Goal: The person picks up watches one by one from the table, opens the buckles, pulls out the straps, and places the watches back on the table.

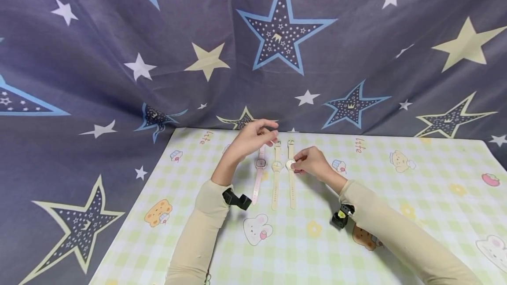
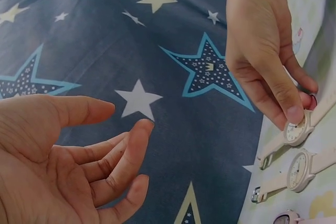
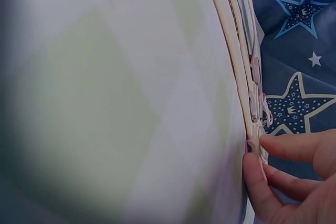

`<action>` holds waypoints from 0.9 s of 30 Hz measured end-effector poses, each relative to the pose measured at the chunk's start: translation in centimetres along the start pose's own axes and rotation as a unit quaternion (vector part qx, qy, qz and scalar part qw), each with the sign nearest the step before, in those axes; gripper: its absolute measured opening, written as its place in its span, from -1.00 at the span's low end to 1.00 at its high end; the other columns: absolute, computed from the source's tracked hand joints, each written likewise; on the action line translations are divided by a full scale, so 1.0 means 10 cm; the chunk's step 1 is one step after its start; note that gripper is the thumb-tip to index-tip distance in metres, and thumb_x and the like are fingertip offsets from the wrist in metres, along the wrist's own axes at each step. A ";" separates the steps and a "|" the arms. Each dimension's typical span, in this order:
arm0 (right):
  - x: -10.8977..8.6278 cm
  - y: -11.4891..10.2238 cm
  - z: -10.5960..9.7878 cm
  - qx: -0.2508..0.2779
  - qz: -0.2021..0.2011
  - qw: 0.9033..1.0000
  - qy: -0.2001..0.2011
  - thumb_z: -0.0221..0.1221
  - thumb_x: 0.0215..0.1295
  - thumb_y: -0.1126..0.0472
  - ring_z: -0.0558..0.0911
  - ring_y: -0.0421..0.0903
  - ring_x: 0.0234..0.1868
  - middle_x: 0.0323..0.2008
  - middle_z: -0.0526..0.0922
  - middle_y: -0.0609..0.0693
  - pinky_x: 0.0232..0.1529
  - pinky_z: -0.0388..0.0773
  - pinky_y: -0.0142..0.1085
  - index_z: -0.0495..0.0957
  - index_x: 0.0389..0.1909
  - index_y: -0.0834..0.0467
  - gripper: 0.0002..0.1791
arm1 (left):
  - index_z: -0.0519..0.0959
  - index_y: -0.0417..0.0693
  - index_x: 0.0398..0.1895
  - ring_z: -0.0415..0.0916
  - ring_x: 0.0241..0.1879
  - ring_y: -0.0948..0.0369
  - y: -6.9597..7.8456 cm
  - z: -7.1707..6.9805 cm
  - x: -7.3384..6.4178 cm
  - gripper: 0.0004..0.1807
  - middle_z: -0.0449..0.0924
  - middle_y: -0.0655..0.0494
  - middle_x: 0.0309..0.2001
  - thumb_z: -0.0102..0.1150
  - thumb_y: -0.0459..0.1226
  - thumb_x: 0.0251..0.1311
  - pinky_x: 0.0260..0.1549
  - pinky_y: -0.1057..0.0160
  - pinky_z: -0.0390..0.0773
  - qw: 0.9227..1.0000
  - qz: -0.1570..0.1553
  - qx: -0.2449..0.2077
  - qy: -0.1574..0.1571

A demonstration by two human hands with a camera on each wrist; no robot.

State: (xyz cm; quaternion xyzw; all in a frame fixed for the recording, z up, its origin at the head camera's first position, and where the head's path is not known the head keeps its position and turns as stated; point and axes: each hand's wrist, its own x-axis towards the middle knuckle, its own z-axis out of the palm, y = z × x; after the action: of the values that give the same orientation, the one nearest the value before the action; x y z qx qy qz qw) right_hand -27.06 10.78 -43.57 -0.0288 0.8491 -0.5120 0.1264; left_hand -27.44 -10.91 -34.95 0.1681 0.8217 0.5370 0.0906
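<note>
Three wristwatches lie unbuckled side by side on the table. At the left is a pink watch point(image 1: 260, 164) with a squarish dark face; a cream watch point(image 1: 277, 167) with a round dial lies in the middle. My right hand point(image 1: 314, 163) pinches the case of the rightmost cream watch point(image 1: 292, 190) between thumb and fingers, its strap stretched flat. That pinch also shows at the case point(image 3: 255, 135) in the right wrist view. Over the upper strap of the pink watch, my left hand point(image 1: 251, 139) is raised, holding nothing. Its fingers point(image 2: 107, 174) are loosely bent, thumb apart.
A checked tablecloth point(image 1: 396, 214) with cartoon prints covers the table. Behind the far edge hangs a dark blue curtain point(image 1: 348, 47) with stars. Black wrist cameras sit on the left cuff point(image 1: 214, 195) and the right cuff point(image 1: 352, 195).
</note>
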 end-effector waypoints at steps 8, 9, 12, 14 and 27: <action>-0.02 0.06 0.04 0.003 -0.001 1.000 0.007 0.33 0.21 0.45 0.76 -0.11 -0.47 -0.37 0.75 0.24 -0.38 0.73 -0.32 0.64 -0.14 0.50 -0.77 | 0.51 -0.25 0.28 0.65 -0.10 -0.20 -0.15 0.09 0.06 -0.59 0.72 -0.30 -0.11 0.14 -0.28 0.45 0.01 0.01 0.62 1.000 0.017 -0.001 -0.001; -0.02 0.07 0.04 0.003 -0.001 1.000 0.006 0.33 0.21 0.45 0.76 -0.11 -0.47 -0.37 0.75 0.25 -0.38 0.73 -0.32 0.64 -0.14 0.50 -0.77 | 0.51 -0.25 0.28 0.64 -0.10 -0.21 -0.16 0.10 0.07 -0.59 0.71 -0.32 -0.09 0.15 -0.29 0.44 0.02 0.00 0.62 1.000 0.016 -0.006 0.001; 0.00 0.07 0.06 0.000 -0.003 1.000 0.010 0.34 0.21 0.45 0.76 -0.10 -0.47 -0.37 0.74 0.25 -0.38 0.73 -0.32 0.65 -0.15 0.49 -0.78 | 0.52 -0.24 0.27 0.66 -0.12 -0.14 -0.20 0.12 0.08 -0.59 0.70 -0.31 -0.06 0.16 -0.28 0.41 0.01 0.00 0.62 1.000 0.013 -0.006 0.009; 0.01 0.05 0.06 -0.003 -0.004 1.000 0.012 0.35 0.22 0.44 0.77 -0.08 -0.46 -0.38 0.73 0.24 -0.38 0.72 -0.31 0.65 -0.15 0.48 -0.78 | 0.52 -0.21 0.27 0.66 -0.10 -0.05 -0.21 0.12 0.09 -0.59 0.69 -0.28 -0.01 0.16 -0.26 0.41 0.01 0.03 0.62 1.000 0.010 0.001 0.013; 0.19 0.11 0.00 -0.004 -0.004 1.000 0.005 0.24 0.35 0.32 0.71 -0.11 -0.43 -0.28 0.71 0.22 -0.35 0.68 -0.32 0.59 0.09 0.42 -0.64 | 0.51 -0.11 0.30 0.62 0.07 0.01 -0.36 0.23 0.21 -0.60 0.65 -0.12 0.06 0.11 -0.26 0.45 0.13 0.07 0.59 0.995 0.041 0.074 0.059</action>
State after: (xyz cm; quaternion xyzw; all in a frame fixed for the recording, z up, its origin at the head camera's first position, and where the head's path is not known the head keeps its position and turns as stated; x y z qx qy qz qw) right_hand -28.79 10.90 -44.87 -0.0303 0.8519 -0.5089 0.1197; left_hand -29.28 -9.48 -39.16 0.1760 0.8554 0.4872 0.0074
